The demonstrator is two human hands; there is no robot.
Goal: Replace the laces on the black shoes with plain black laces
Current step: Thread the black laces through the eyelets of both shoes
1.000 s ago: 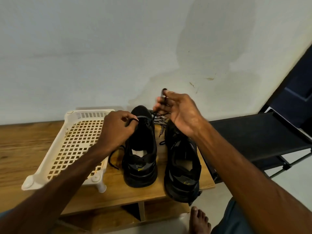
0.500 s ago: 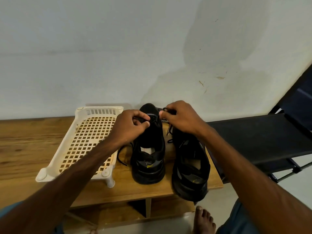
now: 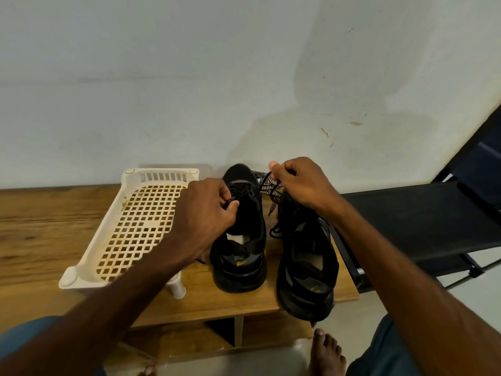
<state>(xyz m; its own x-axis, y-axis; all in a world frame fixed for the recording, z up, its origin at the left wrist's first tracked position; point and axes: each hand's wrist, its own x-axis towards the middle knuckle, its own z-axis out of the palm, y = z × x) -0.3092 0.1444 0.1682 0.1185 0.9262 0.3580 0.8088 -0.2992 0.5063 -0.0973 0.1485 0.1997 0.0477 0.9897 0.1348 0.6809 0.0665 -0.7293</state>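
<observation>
As a black shoe stands on the table, the left hand and right hand each pinch an end of its black lace, seemingly to pull it snug.

Table: wood-grain top, smooth, low sheen; tray: cream moulded plastic grid, matt, brown-stained. Black shoes: matt cloth-looking uppers, smoother rubbery soles with a faint sheen; plain black lace is matt cord, patterned lace a flat black-and-white weave. Wall: matt paint, blotchy and scuffed; chair: matt black cloth on a thin, dark, metal-looking tube.
</observation>
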